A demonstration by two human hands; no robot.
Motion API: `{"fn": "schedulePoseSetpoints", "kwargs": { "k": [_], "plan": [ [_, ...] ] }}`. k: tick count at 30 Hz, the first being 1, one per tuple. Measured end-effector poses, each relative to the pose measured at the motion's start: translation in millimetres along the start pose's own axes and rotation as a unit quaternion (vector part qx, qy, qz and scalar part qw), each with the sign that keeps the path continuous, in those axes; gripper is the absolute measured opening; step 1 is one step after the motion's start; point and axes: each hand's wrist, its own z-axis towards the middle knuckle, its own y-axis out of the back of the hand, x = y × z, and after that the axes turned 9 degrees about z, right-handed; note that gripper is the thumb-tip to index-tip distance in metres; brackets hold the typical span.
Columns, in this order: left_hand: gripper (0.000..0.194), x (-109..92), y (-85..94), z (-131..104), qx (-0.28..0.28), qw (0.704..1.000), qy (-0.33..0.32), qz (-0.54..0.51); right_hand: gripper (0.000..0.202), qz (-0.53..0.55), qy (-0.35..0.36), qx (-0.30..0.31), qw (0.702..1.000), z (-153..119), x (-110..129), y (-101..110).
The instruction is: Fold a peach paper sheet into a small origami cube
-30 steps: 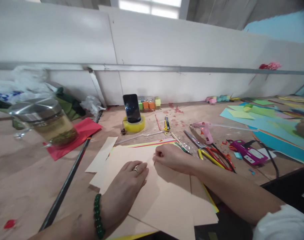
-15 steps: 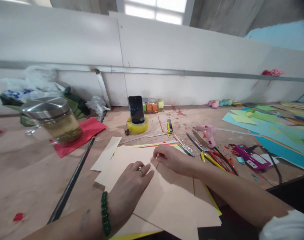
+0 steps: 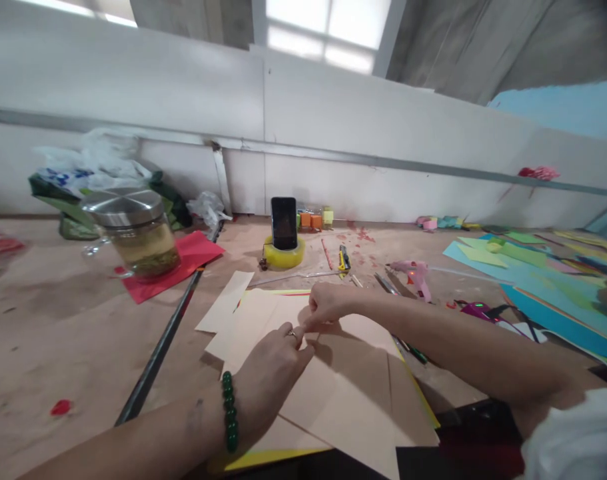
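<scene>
Pale peach paper sheets [image 3: 353,400] lie in a loose stack on the table, with yellow sheets showing under their edges. My left hand [image 3: 278,367], with a green bead bracelet and a ring, rests on the paper, its fingers bent and slightly apart. Just beyond its fingertips, my right hand [image 3: 328,305] is curled with its fingers pressed together at the paper's surface. Whatever lies between those fingers is too small to tell. A narrow peach strip [image 3: 226,303] sits at the stack's left.
A lidded glass cup [image 3: 143,247] stands on red paper. Behind the stack, a phone [image 3: 284,223] leans in a yellow tape roll [image 3: 283,255]. A cutter [image 3: 344,259], scissors [image 3: 386,284], a pink glue gun [image 3: 417,275] and coloured sheets lie rightward.
My right hand has curled further, its forearm now covering more of the scissors and the purple device. Both hands have come closer together. The camera view has tilted and shifted.
</scene>
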Motion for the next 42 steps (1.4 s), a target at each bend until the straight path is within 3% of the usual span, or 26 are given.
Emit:
{"fn": "schedulePoseSetpoints", "kwargs": {
  "k": [4,12,17,22,26,30,35,39,42],
  "plan": [
    [0.019,-1.5,1.9,-2.5,-0.009,1.0,0.002,-0.012,0.033,0.017,-0.039,0.049,0.998,2.4,8.9,7.5],
    [0.017,-6.5,12.1,-6.1,0.008,1.0,-0.012,0.02,0.03,0.046,-0.062,-0.011,0.997,13.0,-14.1,19.3],
    [0.022,-14.9,15.5,-9.7,0.057,0.997,0.026,0.041,0.026,0.046,-0.066,-0.03,0.996,16.4,-22.8,20.9],
    [0.03,-18.8,8.7,-13.9,0.029,0.997,0.029,0.063,0.026,0.003,-0.064,-0.065,0.996,5.0,-10.9,17.8],
    [0.032,-20.5,5.4,-13.9,0.04,0.997,0.03,0.063,0.009,-0.03,-0.006,-0.111,0.993,-10.0,5.7,5.2],
    [0.034,-22.2,3.5,-12.5,0.021,0.996,0.038,0.075,0.009,-0.002,0.046,-0.046,0.998,-11.1,15.2,-13.4],
    [0.036,-22.3,3.2,-13.5,0.038,0.996,0.03,0.079,0.025,0.104,-0.011,0.042,0.994,1.2,9.1,-11.0],
    [0.036,-22.1,4.5,-16.3,0.03,0.997,0.022,0.073,0.024,0.109,-0.048,0.028,0.992,4.7,-3.0,6.0],
    [0.036,-23.3,7.6,-17.3,0.046,0.996,0.012,0.076,0.025,0.083,-0.05,-0.02,0.995,0.1,-2.1,11.3]
  ]
}}
